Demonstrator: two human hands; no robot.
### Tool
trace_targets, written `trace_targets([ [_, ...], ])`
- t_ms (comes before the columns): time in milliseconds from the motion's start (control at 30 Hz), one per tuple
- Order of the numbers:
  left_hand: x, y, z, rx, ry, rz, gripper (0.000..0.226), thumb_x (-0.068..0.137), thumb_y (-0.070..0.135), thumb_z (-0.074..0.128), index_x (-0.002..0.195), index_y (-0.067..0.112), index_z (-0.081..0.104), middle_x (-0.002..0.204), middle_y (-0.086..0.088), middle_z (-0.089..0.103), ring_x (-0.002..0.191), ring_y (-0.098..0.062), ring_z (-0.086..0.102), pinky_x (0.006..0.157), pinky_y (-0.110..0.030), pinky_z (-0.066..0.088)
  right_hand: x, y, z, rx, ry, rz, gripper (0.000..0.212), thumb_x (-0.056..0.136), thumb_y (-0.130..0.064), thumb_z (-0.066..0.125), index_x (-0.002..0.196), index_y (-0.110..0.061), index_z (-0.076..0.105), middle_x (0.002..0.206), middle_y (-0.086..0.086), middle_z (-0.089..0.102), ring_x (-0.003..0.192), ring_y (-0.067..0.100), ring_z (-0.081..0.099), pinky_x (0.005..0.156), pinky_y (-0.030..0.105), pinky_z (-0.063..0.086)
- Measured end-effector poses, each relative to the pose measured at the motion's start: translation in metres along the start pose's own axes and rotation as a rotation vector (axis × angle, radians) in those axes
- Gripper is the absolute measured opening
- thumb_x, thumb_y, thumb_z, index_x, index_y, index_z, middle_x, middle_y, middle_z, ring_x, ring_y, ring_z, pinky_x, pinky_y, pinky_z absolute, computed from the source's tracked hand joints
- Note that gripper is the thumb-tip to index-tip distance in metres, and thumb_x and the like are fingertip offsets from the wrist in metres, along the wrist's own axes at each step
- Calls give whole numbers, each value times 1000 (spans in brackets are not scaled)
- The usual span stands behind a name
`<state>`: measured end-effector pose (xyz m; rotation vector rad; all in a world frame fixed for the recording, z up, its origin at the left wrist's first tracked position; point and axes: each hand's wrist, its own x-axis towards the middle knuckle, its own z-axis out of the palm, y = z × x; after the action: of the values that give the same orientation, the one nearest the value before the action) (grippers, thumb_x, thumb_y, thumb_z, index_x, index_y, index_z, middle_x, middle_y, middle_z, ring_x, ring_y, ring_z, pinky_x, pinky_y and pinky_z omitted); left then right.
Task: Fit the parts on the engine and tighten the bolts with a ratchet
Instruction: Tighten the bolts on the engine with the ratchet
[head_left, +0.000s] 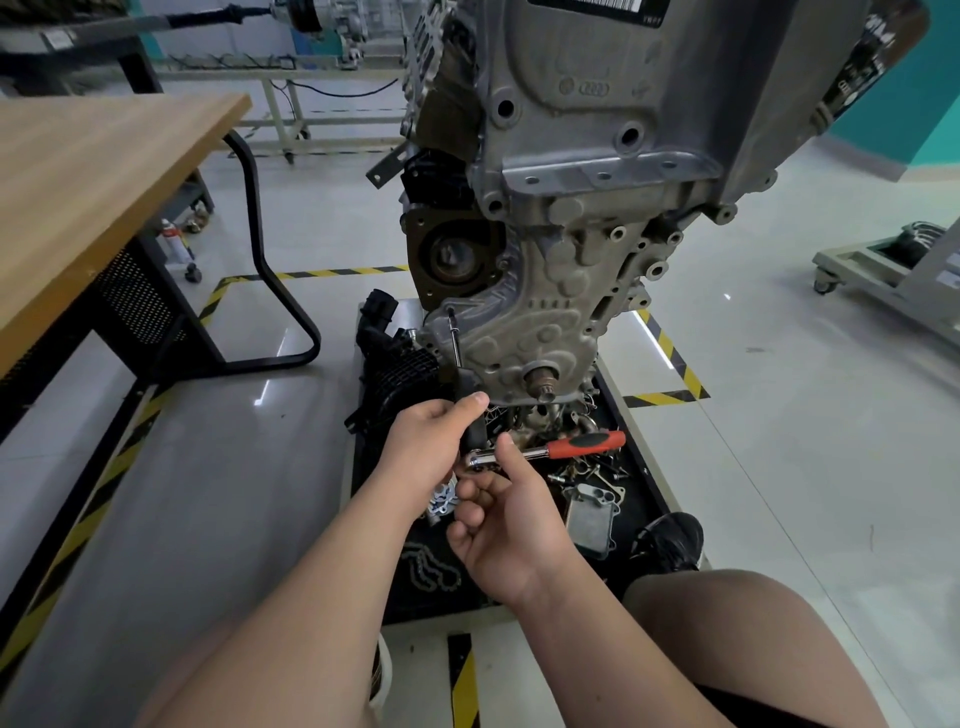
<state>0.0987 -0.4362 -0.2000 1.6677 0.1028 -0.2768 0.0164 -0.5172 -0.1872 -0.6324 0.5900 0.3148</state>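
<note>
The person crouches low in front of the engine (561, 291), which hangs on its stand with the grey front cover facing them. Both hands meet just below the cover's lower left corner.

The left hand (421, 452) has its fingers curled round a small black part (474, 431), thumb on top, holding it up against the bottom edge of the engine. The right hand (511, 530) comes in from below. Its grip is a pinch on the chrome head of the ratchet (545, 452), forefinger over it and thumb beneath, as far as I can see. The ratchet's red and black handle sticks out to the right, over the tray (647, 493), with no hand on it.

A thin chrome bar (455, 345) stands out of the cover just above the left hand, its tip set in a hole there.

The black tray sits on the floor (779, 415) under the engine and carries loose pieces. Among them are a ribbed metal block (589, 514) near the right wrist, a chain (431, 566) between the forearms, and a heap of small fittings below the ratchet handle. A black ribbed housing (395, 374) leans at the tray's left side, touching the engine. A dark shoe (670, 540) rests at the tray's right edge.

A wooden table (93, 171) stands well off to the left, and yellow and black striped tape (670, 353) runs across the floor.
</note>
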Motion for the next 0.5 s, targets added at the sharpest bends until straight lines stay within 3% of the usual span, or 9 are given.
trace_targets([
  [200,2,-1,-1,13,5,-14,58,53,68,67,71,14,56,67,-11,53,51,-20,51,49,-28,39,1,-1,-2,-3,-13,29,49,90,-55,56,75,-9,65,57,-1,52,39,10,40,42,20,39],
  [300,3,-1,-2,21,26,-58,51,56,72,64,59,21,59,57,-2,56,43,-14,50,48,-26,39,4,-5,-2,-92,-7,2,50,89,-57,56,80,-10,67,59,-1,55,41,11,44,44,21,42],
  [400,5,0,-1,-33,36,-151,49,75,68,58,63,21,67,46,7,48,38,-10,44,44,-23,34,7,-18,1,-243,21,-69,34,91,-48,61,83,-16,69,64,1,62,43,11,48,46,23,45],
  [500,11,2,-3,-263,83,-251,41,93,49,53,80,13,69,46,7,41,36,-9,36,35,-20,26,5,-32,1,-318,25,-107,15,94,-31,62,90,-17,63,64,-1,66,41,10,47,46,21,44],
])
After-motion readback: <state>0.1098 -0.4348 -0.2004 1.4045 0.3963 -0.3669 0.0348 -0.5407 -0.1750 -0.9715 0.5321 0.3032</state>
